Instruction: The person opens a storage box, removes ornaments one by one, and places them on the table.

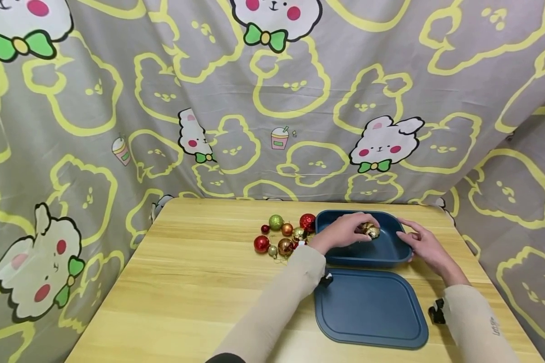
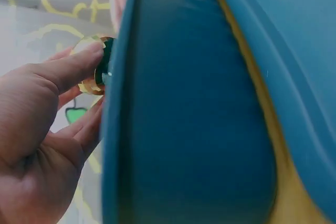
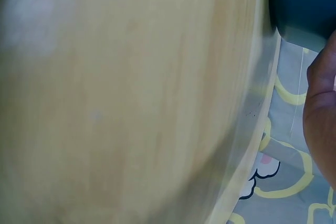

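A deep blue rectangular box point(image 1: 363, 261) stands at the back right of the table. My left hand point(image 1: 345, 231) reaches over its near side and pinches a shiny gold Christmas ball point(image 1: 371, 231) inside the walls. In the left wrist view, thumb and fingers hold this ball point(image 2: 90, 82) beyond the rim, which partly hides it. My right hand point(image 1: 429, 249) grips the right end of the box, thumb at the rim and fingers along the outside. Only an edge of that hand point(image 3: 321, 114) shows in the right wrist view, beside the box wall point(image 3: 302, 9).
A flat blue lid point(image 1: 370, 307) lies in front of the box. Left of the box is a cluster of Christmas balls, among them a red one point(image 1: 261, 244), a green one point(image 1: 276, 222) and a brown one point(image 1: 285, 246). A patterned curtain point(image 1: 236, 166) hangs behind the wooden table point(image 1: 186, 282).
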Demonstrator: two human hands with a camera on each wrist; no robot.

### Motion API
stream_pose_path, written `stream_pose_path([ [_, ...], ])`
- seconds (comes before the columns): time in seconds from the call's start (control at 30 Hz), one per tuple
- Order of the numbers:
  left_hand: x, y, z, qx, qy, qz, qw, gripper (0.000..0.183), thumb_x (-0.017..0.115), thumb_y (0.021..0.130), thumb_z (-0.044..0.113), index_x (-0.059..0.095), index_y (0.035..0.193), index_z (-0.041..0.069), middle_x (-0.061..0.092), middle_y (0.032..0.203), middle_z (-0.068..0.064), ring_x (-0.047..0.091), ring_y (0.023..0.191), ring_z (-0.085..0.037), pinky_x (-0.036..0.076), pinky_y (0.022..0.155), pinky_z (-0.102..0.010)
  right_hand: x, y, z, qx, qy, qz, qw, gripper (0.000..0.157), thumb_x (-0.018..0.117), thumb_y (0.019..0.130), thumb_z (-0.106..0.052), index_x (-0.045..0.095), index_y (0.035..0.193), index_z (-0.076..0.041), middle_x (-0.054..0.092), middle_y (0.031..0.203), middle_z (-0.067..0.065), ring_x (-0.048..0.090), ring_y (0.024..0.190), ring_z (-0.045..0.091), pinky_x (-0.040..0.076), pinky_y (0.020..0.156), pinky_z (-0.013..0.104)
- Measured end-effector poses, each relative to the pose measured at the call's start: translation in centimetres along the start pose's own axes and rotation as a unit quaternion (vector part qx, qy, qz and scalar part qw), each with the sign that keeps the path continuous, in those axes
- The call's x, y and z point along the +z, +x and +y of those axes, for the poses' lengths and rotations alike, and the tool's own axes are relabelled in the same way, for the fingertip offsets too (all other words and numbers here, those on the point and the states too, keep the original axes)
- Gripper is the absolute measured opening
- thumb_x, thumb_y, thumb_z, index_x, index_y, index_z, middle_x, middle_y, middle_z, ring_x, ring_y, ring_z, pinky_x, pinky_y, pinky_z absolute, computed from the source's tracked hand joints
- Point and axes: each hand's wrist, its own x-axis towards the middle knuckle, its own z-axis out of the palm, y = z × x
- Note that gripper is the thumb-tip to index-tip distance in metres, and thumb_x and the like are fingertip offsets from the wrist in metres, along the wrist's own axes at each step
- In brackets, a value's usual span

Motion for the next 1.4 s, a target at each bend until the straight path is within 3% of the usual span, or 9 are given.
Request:
stream_pose_path([
  [0.2,-2.3,-2.3,-0.7,0.016,-0.023,0.027,0.9993,0.035,0.069,0.1,0.025,0.062,0.134,0.024,0.062,0.133,0.005,0.061,0.112,-0.001,0.051,0.096,-0.012,-0.1,0.1,0.1,-0.007,-0.013,0.008,1.0,0.067,0.053,0.11,-0.034,0.025,0.164,-0.007,0.066,0.079,0.006,0.064,0.055,0.02,0.059,0.055,0.036],
  [0.47,-4.8,-6.7,-3.6,0.008,-0.096,0.074,0.9927,0.037,0.07,0.1,0.019,0.063,0.136,0.02,0.062,0.138,0.002,0.064,0.12,-0.012,0.054,0.102,-0.026,0.1,0.0,0.1,-0.012,-0.028,0.008,0.999,0.066,0.052,0.11,-0.034,0.025,0.164,-0.006,0.062,0.076,0.01,0.062,0.054,0.022,0.058,0.055,0.037],
  [0.6,-6.5,-9.3,-5.1,-0.004,-0.096,0.099,0.9905,0.039,0.069,0.101,0.022,0.061,0.139,0.023,0.061,0.141,0.002,0.064,0.122,-0.017,0.055,0.105,-0.034,0.1,-0.1,0.0,-0.012,-0.028,0.007,1.0,0.067,0.052,0.11,-0.034,0.025,0.164,-0.007,0.061,0.076,0.01,0.061,0.053,0.022,0.059,0.055,0.037],
  [0.83,-9.0,-13.9,-7.3,-0.032,-0.089,0.141,0.9855,0.04,0.07,0.1,0.019,0.061,0.139,0.022,0.061,0.142,0.001,0.061,0.128,-0.021,0.052,0.109,-0.038,0.1,0.0,0.0,-0.013,-0.025,0.006,1.0,0.067,0.052,0.11,-0.036,0.026,0.164,-0.007,0.064,0.077,0.006,0.063,0.054,0.02,0.059,0.055,0.035],
  [1.17,-10.9,-20.2,-10.0,-0.079,-0.097,0.174,0.9767,0.04,0.071,0.1,0.02,0.062,0.139,0.018,0.062,0.141,0.0,0.063,0.124,-0.025,0.052,0.109,-0.045,0.0,0.0,-0.1,-0.013,-0.035,0.008,0.999,0.067,0.051,0.11,-0.037,0.025,0.164,-0.008,0.059,0.074,0.005,0.062,0.054,0.022,0.059,0.056,0.036],
  [1.4,-11.3,-23.7,-11.6,-0.111,-0.089,0.183,0.9728,0.039,0.072,0.098,0.016,0.063,0.136,0.018,0.064,0.137,-0.002,0.064,0.122,-0.028,0.053,0.108,-0.047,0.1,0.1,0.1,-0.011,-0.029,0.006,1.0,0.067,0.051,0.11,-0.037,0.026,0.164,-0.008,0.062,0.075,0.005,0.062,0.054,0.021,0.058,0.055,0.035],
])
